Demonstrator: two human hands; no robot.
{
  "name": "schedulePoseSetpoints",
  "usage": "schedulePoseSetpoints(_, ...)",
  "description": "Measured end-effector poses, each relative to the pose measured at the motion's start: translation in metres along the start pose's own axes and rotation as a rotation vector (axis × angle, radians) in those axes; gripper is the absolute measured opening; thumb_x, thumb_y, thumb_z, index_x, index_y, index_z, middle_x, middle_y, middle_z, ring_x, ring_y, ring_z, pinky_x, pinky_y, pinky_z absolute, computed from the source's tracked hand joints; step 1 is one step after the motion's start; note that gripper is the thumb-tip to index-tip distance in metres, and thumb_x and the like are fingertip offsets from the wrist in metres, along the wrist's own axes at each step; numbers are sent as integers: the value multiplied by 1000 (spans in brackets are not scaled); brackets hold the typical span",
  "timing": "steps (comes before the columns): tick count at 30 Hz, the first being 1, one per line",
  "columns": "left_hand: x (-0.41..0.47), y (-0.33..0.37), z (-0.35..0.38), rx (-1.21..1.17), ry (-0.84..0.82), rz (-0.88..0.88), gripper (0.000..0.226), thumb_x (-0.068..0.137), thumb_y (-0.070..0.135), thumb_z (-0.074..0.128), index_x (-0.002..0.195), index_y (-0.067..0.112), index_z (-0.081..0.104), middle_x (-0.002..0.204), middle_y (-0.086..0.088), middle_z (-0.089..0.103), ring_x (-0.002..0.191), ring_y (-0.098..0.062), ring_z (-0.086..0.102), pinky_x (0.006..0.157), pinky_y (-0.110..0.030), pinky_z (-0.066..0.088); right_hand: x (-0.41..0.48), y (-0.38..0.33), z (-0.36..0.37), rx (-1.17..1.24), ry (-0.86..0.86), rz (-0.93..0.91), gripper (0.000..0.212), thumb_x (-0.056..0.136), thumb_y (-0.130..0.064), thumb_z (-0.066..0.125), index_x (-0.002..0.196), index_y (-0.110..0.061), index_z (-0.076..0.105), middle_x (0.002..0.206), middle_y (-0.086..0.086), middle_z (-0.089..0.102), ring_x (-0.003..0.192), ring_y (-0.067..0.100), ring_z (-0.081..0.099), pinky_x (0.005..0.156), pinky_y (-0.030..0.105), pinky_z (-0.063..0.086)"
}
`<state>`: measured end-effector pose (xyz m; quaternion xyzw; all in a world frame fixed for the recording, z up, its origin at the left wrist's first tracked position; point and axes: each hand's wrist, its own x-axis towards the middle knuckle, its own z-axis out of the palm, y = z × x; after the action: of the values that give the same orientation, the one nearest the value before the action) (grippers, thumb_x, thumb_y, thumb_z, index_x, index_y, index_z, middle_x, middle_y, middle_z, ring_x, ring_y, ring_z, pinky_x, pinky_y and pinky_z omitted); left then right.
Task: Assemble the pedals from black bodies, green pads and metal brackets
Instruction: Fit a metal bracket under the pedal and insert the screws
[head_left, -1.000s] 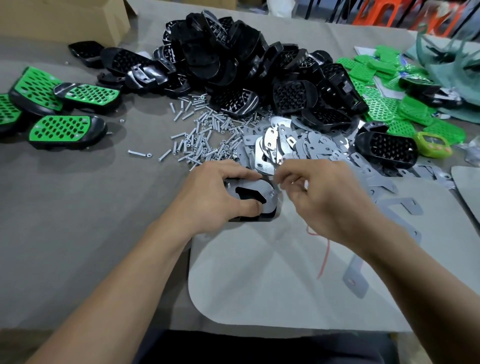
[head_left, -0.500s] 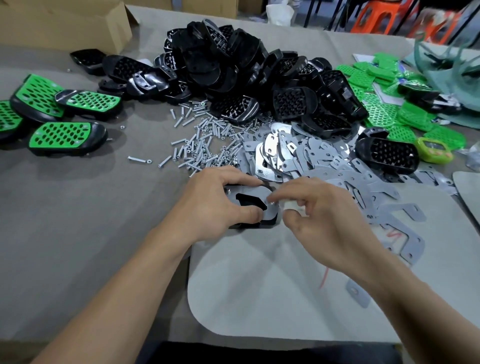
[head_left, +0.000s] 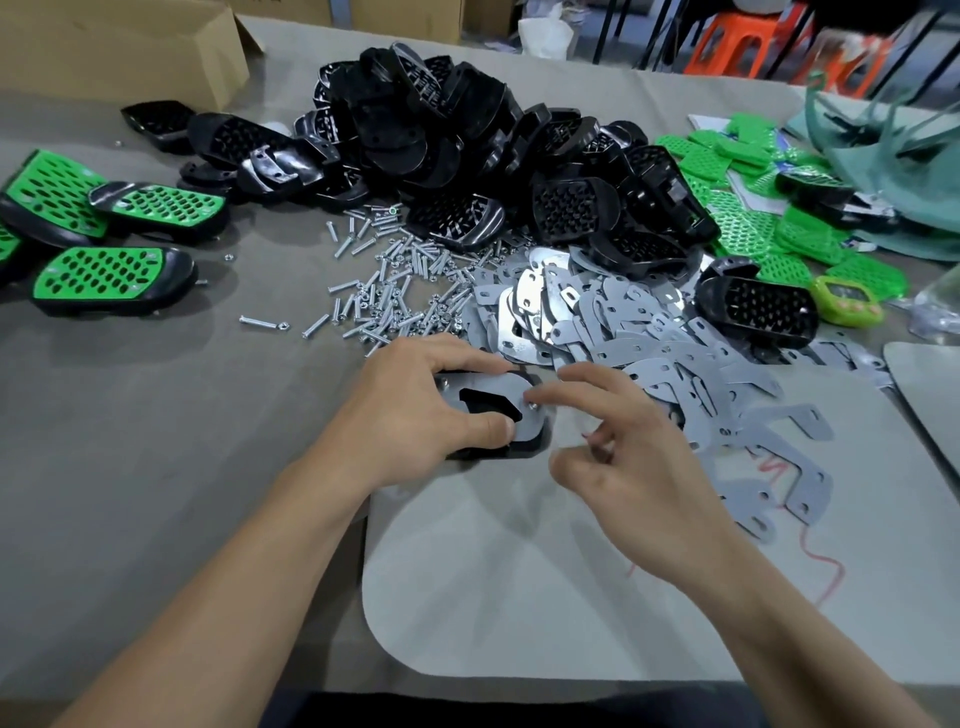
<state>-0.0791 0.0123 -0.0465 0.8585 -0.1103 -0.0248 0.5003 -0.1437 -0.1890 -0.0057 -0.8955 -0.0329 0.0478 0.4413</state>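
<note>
Head view: the left hand (head_left: 415, 410) grips a black pedal body (head_left: 498, 447) with a metal bracket (head_left: 493, 397) seated on top, at the far edge of the grey mat (head_left: 519, 597). The right hand (head_left: 639, 462) is released, fingers spread, index fingertip (head_left: 535, 399) at a screw (head_left: 529, 401) on the bracket. Loose brackets (head_left: 649, 332), screws (head_left: 395, 291), black bodies (head_left: 467, 135) and green pads (head_left: 753, 228) lie beyond; finished pedals (head_left: 111, 273) lie far left.

We have a single view — worn on the head, looking forward and down across the surface (head_left: 130, 467). It sits close over both hands (head_left: 415, 405), the parts piles farther off, forearms entering from below.
</note>
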Motion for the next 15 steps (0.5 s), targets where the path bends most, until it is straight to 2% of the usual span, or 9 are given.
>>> schedulePoseSetpoints(3,0,1,-1,1,-5,-5,55,46,60,81,99,47,77,105,31,68,94,5,66,83,-25,54,-3,-3,3,10,47,14,47,83,-6,66,107,-46,71,127,-32,50,69,-2,61,75,5,38)
schedulePoseSetpoints(4,0,0,-1,5,-7,-3,55,46,61,81,99,47,77,105,31,68,94,6,66,83,-24,54,-4,-3,4,-8,73,19,43,83,-10,66,105,-47,72,129,-32,50,83,-4,63,79,7,39)
schedulePoseSetpoints(6,0,0,-1,11,-4,2,53,45,61,81,97,49,77,105,32,68,95,7,66,84,-23,53,-8,-3,5,-30,127,61,28,82,-22,67,93,-47,75,134,-33,50,114,-7,54,94,18,41)
schedulePoseSetpoints(8,0,0,-1,11,4,9,52,45,62,80,96,50,76,105,33,67,97,9,65,83,-20,51,-11,-5,4,27,132,109,17,80,-30,67,79,-44,77,132,-35,53,123,-11,46,97,26,39)
schedulePoseSetpoints(9,0,0,-1,9,6,10,53,45,62,80,97,49,77,105,33,67,97,9,65,82,-19,50,-12,-6,4,53,126,111,19,81,-28,67,78,-44,77,128,-35,56,120,-14,48,94,24,40)
schedulePoseSetpoints(12,-1,-1,0,-6,-3,4,58,46,61,81,102,43,79,105,30,69,93,7,66,79,-18,51,-5,-7,3,-28,206,49,32,84,-18,68,86,-49,74,104,-27,66,91,-13,56,71,10,40)
schedulePoseSetpoints(15,-1,-1,0,4,-3,25,55,47,61,80,100,47,77,105,31,68,95,7,66,77,-14,48,6,-13,4,-202,213,-48,23,88,-18,68,98,-38,73,80,-23,66,77,-7,57,65,7,41)
